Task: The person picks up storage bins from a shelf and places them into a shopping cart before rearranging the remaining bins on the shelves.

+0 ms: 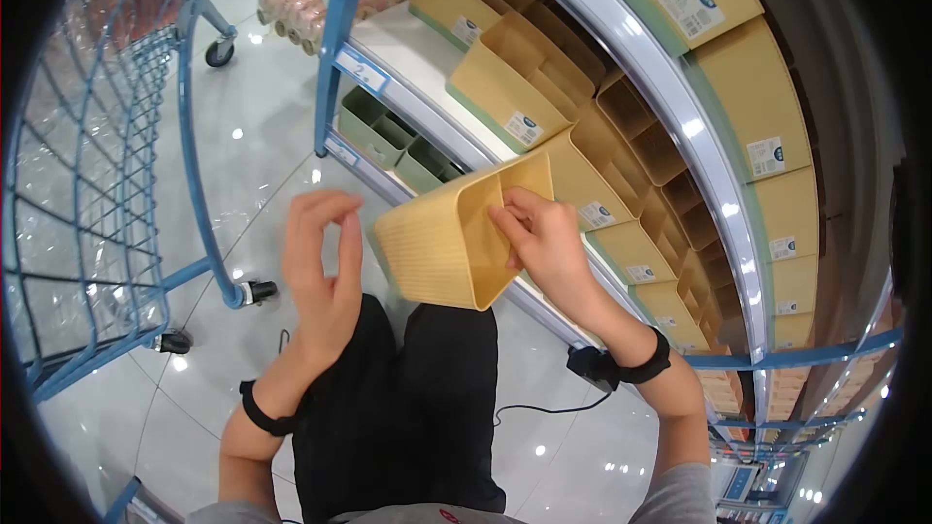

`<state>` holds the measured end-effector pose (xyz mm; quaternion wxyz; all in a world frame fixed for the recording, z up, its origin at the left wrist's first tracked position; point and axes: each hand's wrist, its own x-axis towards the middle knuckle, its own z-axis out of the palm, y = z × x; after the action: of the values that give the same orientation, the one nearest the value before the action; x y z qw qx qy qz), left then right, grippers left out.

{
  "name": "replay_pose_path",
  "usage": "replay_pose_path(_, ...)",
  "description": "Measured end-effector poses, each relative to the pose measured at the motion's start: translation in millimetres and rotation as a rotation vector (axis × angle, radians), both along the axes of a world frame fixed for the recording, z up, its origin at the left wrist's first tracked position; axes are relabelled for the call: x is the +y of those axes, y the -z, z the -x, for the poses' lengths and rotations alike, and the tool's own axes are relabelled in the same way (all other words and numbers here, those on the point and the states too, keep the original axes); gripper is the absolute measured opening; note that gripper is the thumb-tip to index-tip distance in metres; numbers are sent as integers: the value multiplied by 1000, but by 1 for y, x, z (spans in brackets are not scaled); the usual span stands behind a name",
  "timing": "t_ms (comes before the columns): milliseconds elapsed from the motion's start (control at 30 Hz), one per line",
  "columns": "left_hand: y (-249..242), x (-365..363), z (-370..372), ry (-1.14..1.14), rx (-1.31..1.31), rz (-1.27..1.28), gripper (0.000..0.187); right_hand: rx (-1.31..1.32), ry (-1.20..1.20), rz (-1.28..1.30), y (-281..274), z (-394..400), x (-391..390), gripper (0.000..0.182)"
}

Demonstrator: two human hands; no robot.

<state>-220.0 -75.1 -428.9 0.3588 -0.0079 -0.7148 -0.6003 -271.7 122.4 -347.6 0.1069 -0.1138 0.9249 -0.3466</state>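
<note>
A yellow ribbed plastic storage box (427, 245) with an inner divider is tilted above my knees, its open top facing right. My right hand (540, 238) grips it at the divider, fingers pinched there. To the left of the box, my left hand (323, 257) is raised with its fingers curved and a gap between thumb and fingers; nothing is in it. Beyond the box, similar yellow storage boxes (519, 78) with white labels stand in a row on a shelf. Green divided boxes (374, 128) sit on the level below.
A blue wire shopping cart (184, 136) on casters stands at left. The shelf's blue post (340, 29) and metal edge (670, 87) border the boxes. Pink-wrapped rolls (291, 15) lie at the back. A black cable (553, 409) hangs by my right wrist over the tiled floor (252, 155).
</note>
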Motion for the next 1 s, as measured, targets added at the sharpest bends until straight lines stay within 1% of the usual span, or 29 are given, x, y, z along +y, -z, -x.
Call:
replay_pose_path(33, -4, -6, -10, 35, -39, -2, 12, 83, -57, -54, 2, 1, -6, 11)
replay_pose_path(67, -9, -13, -17, 71, -80, -4, 11, 222, -151, -80, 5, 0, -10, 11)
replay_pose_path(133, -22, -28, -20, 88, -67, -2, 12, 504, -333, -131, 11, 0, -19, 10)
replay_pose_path(233, -41, -32, -27, 64, -32, -28, 15, 492, -349, -265, 11, -5, -34, 11)
replay_pose_path(267, -46, -28, -32, 49, -18, -44, 16, 457, -286, -257, 10, -6, -43, 13)
replay_pose_path(367, -42, -12, -52, 109, -67, -67, 16, 491, -199, -228, 1, 19, -65, 17)
replay_pose_path(500, -30, -4, -55, 166, -143, -157, 15, 602, -227, 8, -7, 82, -92, 16)
replay_pose_path(600, -19, -10, -52, 168, -181, -94, 15, 587, -175, 102, -5, 127, -110, 16)
replay_pose_path(700, -12, -16, -34, 144, -177, -11, 17, 340, 9, 189, -14, 152, -120, 16)
replay_pose_path(800, -11, -19, -12, 137, -199, -6, 16, 369, 122, 138, -15, 175, -126, 17)
replay_pose_path(900, -17, -18, 7, 198, -289, -3, 24, 425, 142, 5, -12, 198, -128, 16)
replay_pose_path(1000, -14, -14, 54, 59, -65, 117, 39, 589, 166, -78, -17, 198, -136, 16)
